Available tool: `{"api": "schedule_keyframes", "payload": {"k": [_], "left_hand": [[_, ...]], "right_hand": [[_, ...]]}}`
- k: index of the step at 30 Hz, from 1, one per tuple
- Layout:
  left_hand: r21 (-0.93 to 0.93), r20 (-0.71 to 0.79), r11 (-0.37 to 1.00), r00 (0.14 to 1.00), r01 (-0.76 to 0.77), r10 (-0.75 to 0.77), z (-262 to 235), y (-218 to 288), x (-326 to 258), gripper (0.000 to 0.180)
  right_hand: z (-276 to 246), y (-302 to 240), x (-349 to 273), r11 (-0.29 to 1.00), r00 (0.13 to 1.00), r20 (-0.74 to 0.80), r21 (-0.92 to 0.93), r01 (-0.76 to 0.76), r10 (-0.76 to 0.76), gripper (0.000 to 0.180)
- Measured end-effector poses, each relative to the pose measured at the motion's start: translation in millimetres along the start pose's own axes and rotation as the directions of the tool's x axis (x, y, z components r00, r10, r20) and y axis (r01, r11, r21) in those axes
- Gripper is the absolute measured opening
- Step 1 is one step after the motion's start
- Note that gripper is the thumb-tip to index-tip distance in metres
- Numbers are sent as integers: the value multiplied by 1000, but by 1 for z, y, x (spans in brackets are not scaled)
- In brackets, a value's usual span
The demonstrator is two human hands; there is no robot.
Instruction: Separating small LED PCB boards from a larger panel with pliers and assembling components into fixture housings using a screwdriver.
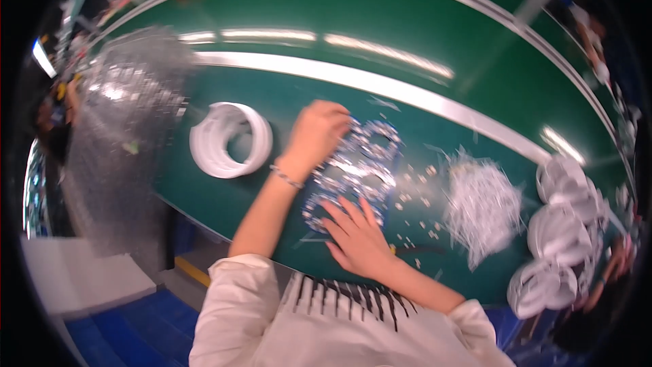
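Note:
A blue panel (pixel 372 170) with ring-shaped cutouts and shiny small parts lies flat in front of me on the green table. At its far left corner my left hand (pixel 320 130) is curled, fingertips drawn together; whatever they pinch is too small or blurred to make out. My right hand (pixel 358 236) rests on the panel's near edge, fingers spread and stretched out, holding nothing. Left of the panel stands a white ring-shaped housing (pixel 258 141), hollow and open at the top. Small pale pieces (pixel 422 178) lie scattered just right of the panel.
A heap of thin whitish strips (pixel 483 207) sits further right. Stacked white rings (pixel 560 234) stand at the table's right end. Clear bubble wrap (pixel 125 143) hangs over the left end. A white rail (pixel 367 81) runs along the far side, with a green belt (pixel 380 20) beyond.

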State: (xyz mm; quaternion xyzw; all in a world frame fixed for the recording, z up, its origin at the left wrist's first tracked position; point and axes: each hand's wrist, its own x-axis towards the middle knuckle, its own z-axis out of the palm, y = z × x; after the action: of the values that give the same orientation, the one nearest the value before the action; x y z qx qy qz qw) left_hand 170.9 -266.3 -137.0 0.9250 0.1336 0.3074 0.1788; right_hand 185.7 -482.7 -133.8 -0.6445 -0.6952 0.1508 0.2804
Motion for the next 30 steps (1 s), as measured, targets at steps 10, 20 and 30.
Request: {"api": "schedule_keyframes", "payload": {"k": [10,20,30], "left_hand": [[-122,8,991,998,63,-62,27,13,-12,8],[-135,67,985,991,-105,114,22,52,-9,11],[-150,74,987,996,61,-51,3,23,4,20]], "right_hand": [[1,0,-17,996,999,-19,-83,26,-28,40],[2,4,2,1000,998,-59,-11,14,-14,40],[1,7,-8,999,999,-40,-25,-27,26,38]]}}
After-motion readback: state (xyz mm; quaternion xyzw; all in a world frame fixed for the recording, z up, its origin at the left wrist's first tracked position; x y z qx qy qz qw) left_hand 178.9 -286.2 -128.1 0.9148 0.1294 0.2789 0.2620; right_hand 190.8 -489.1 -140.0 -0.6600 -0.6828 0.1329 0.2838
